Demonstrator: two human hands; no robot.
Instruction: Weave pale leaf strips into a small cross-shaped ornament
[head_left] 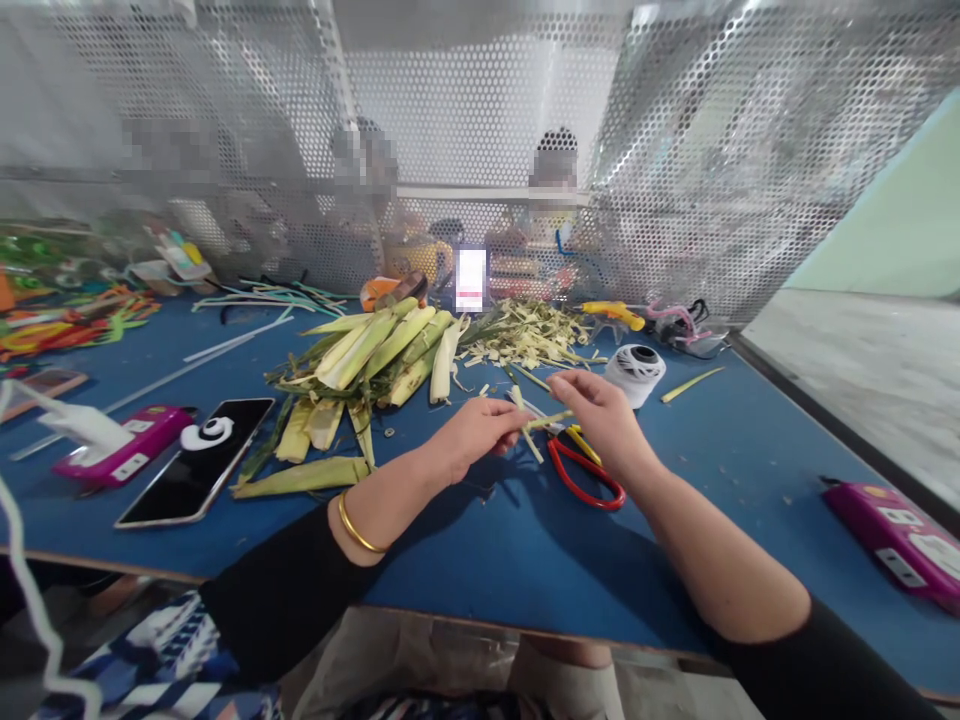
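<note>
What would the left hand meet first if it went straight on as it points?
Beyond the pale strips it holds, the left hand would probably meet the right hand first; depth is unclear.

From my feed, the counter (450, 560) has a smooth blue surface with a faint sheen, under a perforated screen (480, 110) of bright metal. The phone (206, 470) shows glossy black glass, and the scissors' handles (585, 480) look like shiny red plastic. The husks (375, 350) look fibrous and matt, though the blur leaves me unsure how rough they are.
</note>
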